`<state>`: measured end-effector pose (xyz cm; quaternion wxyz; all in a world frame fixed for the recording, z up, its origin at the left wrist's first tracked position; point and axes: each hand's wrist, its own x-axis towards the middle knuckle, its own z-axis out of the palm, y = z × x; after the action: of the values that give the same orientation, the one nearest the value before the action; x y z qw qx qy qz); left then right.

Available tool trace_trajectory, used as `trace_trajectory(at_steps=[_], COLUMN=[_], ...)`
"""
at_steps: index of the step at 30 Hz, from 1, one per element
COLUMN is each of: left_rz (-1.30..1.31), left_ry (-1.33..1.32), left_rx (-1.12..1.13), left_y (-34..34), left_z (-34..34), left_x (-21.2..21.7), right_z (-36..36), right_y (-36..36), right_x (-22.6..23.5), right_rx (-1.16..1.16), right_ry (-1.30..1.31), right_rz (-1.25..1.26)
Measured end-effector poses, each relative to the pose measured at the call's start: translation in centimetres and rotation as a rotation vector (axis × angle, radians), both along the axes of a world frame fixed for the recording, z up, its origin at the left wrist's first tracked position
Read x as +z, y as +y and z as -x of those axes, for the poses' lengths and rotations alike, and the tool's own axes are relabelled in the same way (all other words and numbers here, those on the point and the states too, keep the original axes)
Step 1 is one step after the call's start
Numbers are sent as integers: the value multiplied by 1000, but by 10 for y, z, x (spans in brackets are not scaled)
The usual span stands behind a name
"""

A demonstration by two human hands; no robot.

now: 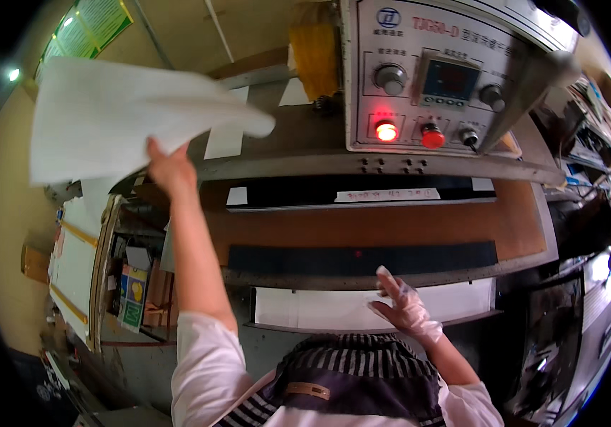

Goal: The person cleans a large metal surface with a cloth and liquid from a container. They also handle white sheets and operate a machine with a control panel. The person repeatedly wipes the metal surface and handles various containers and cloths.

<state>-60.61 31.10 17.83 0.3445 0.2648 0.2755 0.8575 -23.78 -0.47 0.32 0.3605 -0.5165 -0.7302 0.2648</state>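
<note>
A large white sheet [106, 121], curled at its right end, hangs in the air at the upper left. My bare left hand [171, 171], arm stretched far forward, is closed on its lower edge; some fingers are hidden behind the sheet. My right hand [411, 309] wears a thin see-through glove. Its fingers are spread with nothing between them, over a long white strip [312, 307] at the machine's front. Just beyond that hand, a dark flat bar [291, 260] lies along the front of the brown machine bed [391, 228]. Farther back is a black bar [284, 195] with white labels.
A grey control box [362, 78] with knobs, a display and a lit red lamp stands at the back, a thick lever [526, 92] beside it. At left is a rack [102, 263] with white sheets. Cluttered shelves [590, 135] line the right side.
</note>
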Motion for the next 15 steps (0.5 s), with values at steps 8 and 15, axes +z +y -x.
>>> trace_trajectory(at_steps=[8, 15], left_rz=[395, 676], left_ry=[65, 349], left_rx=[-237, -393], left_y=[143, 154], left_z=[-42, 2], left_x=[-132, -196], right_z=[-97, -288], right_y=[-15, 91], right_x=[-68, -100], right_rx=[-436, -939], right_ry=[28, -140], right_rz=[115, -140])
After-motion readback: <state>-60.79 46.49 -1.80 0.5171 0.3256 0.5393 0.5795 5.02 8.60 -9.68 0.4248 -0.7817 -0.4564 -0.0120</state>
